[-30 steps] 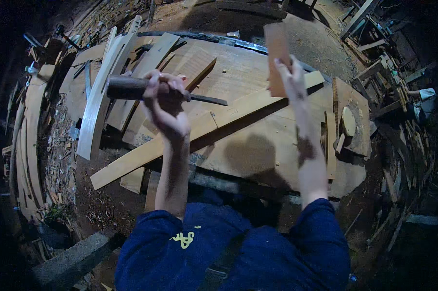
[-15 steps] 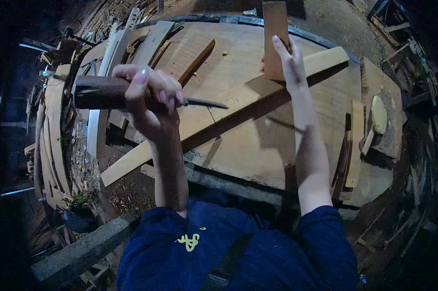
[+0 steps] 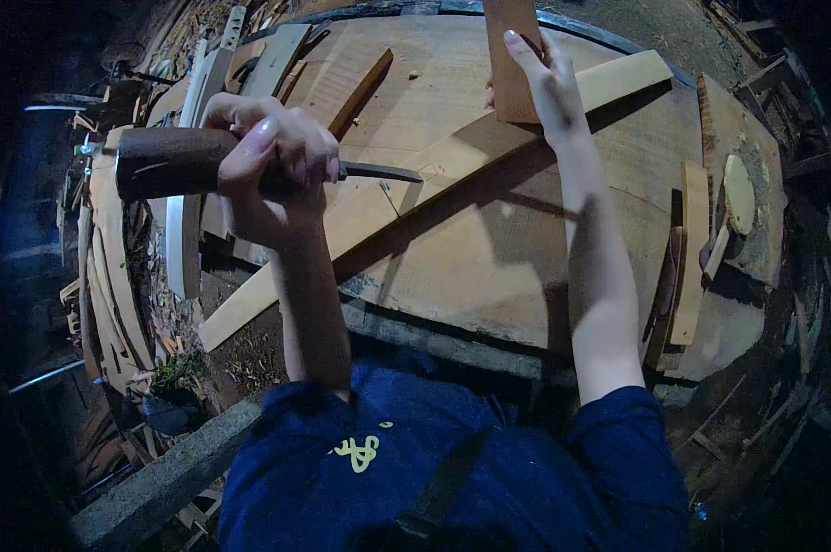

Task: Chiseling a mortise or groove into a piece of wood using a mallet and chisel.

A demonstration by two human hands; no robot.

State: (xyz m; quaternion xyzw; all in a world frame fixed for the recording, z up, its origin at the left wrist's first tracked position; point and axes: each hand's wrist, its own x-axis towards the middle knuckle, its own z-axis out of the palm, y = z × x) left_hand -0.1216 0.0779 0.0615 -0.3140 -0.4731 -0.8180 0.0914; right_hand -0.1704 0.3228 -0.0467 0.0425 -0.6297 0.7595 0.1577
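My left hand (image 3: 273,166) is wrapped round the thick dark wooden handle of a chisel (image 3: 171,164). Its narrow metal blade points right, with the tip over small pencil-like marks on a long pale plank (image 3: 461,166). Whether the tip touches the wood, I cannot tell. A dark line crosses the plank near the blade. With my right hand (image 3: 555,92) I grip a flat reddish-brown wooden block (image 3: 512,69), thumb on its face. The block stands above the plank's far right part, its upper end cut off by the picture's edge.
The plank lies slantwise over a broad wooden worktop (image 3: 480,285). A short board (image 3: 360,92) and pale strips (image 3: 190,230) lie to the left. At right are narrow strips (image 3: 691,267) and an oval-headed wooden piece (image 3: 739,193). A stone-like beam (image 3: 167,469) runs at lower left.
The whole view has shifted a little, the worktop appearing higher. Both hands keep their holds, and the chisel tip stays by the same marks.
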